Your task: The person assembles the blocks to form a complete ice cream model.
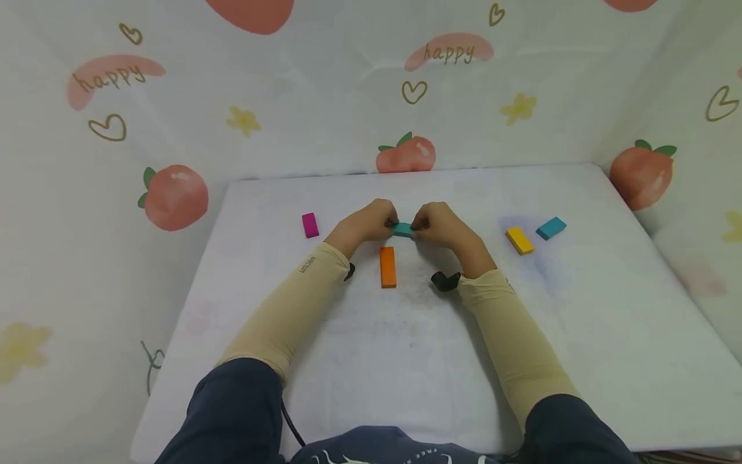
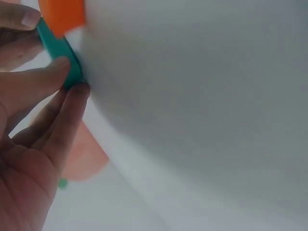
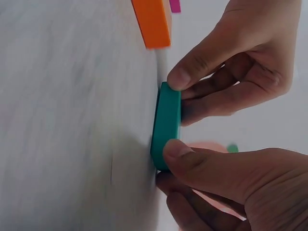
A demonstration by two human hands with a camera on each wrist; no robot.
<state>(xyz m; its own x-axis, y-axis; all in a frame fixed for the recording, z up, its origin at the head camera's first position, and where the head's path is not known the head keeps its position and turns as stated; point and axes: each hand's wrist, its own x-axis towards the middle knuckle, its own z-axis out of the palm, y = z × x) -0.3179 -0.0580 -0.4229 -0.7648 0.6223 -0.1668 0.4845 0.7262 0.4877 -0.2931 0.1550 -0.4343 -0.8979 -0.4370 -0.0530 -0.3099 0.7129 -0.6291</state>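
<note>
A teal block (image 1: 402,229) lies crosswise at the upper middle of the white table, held at both ends. My left hand (image 1: 372,222) pinches its left end between thumb and fingers. At the other end, my right hand (image 1: 439,225) pinches it the same way; in the right wrist view the thumb presses the face of the teal block (image 3: 166,125). Just nearer to me than the teal block is an orange block (image 1: 388,267), lying lengthwise between the forearms. The left wrist view shows part of that orange block (image 2: 62,17) close by the teal one.
A magenta block (image 1: 310,225) lies to the left of my left hand. Off to the right are a yellow block (image 1: 520,240) and a blue block (image 1: 551,228), close together. Printed cloth walls (image 1: 324,84) stand behind and beside the table (image 1: 394,361).
</note>
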